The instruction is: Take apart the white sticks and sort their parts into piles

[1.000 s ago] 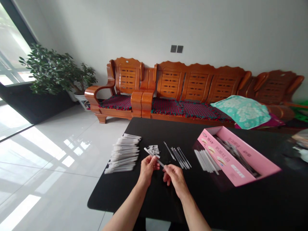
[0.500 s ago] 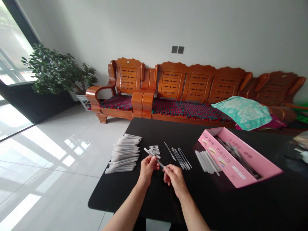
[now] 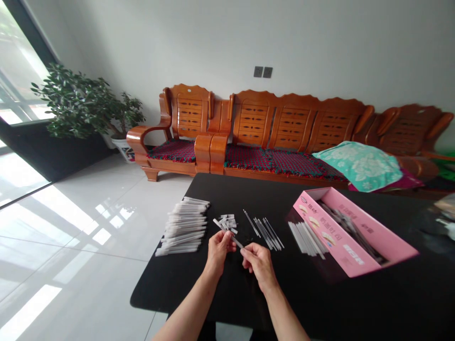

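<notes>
The left hand (image 3: 218, 245) and right hand (image 3: 259, 263) both pinch one thin gray stick (image 3: 238, 242) over the black counter (image 3: 170, 289). To the right, a pink box (image 3: 329, 233) holds dark, thin things (image 3: 350, 226). Far left, a white pot (image 3: 121, 143) holds a leafy plant (image 3: 80, 102).

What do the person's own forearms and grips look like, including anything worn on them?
The left grip and right grip are ungloved human hands. The forearms are bare, with no sleeve, watch or bracelet in view. Small rings cannot be ruled out.
</notes>
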Demonstrator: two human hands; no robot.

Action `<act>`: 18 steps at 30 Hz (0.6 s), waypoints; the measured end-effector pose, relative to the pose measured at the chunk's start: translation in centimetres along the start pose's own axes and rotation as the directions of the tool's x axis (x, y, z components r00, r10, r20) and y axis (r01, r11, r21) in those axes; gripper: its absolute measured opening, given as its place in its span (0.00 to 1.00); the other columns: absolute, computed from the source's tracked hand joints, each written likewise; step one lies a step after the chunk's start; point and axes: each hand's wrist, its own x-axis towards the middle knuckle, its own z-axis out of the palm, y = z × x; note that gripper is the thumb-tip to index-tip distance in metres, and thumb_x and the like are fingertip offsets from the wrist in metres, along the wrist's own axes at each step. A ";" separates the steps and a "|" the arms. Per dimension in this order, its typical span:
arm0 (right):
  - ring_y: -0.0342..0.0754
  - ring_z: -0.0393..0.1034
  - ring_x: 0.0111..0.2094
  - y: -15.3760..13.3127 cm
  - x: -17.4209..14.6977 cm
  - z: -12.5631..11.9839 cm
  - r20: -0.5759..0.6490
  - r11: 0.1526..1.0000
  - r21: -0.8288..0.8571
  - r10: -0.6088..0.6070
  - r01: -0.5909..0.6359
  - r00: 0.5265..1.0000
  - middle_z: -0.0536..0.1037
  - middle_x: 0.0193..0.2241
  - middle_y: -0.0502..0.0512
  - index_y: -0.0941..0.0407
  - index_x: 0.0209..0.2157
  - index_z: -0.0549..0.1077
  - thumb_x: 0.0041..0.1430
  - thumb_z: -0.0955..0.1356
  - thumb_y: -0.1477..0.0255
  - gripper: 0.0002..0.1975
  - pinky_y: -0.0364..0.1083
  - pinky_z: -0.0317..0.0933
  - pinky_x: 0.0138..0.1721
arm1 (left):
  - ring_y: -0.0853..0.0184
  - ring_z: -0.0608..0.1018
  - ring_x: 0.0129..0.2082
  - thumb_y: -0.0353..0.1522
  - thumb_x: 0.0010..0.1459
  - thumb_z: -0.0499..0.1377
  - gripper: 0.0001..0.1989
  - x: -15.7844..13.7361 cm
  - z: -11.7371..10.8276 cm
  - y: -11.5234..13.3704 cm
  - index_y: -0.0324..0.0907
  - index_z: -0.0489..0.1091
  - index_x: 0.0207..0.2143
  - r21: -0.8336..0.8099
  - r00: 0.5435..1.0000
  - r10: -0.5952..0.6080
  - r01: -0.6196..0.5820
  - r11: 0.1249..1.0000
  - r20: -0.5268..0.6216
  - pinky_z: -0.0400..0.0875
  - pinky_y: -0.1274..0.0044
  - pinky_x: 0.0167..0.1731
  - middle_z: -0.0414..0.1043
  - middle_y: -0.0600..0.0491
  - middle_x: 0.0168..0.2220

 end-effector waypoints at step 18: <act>0.43 0.63 0.20 -0.3 -0.7 -1.3 0.025 0.907 -0.347 -0.247 0.240 0.969 0.70 0.17 0.48 0.55 0.23 0.69 0.56 0.68 0.62 0.14 0.41 0.57 0.24 | 0.74 0.71 0.17 0.48 0.41 0.69 0.25 0.0 -0.2 -0.4 0.35 0.72 0.27 0.019 0.999 -0.017 0.018 1.000 -0.047 0.69 0.81 0.19 0.70 0.55 0.18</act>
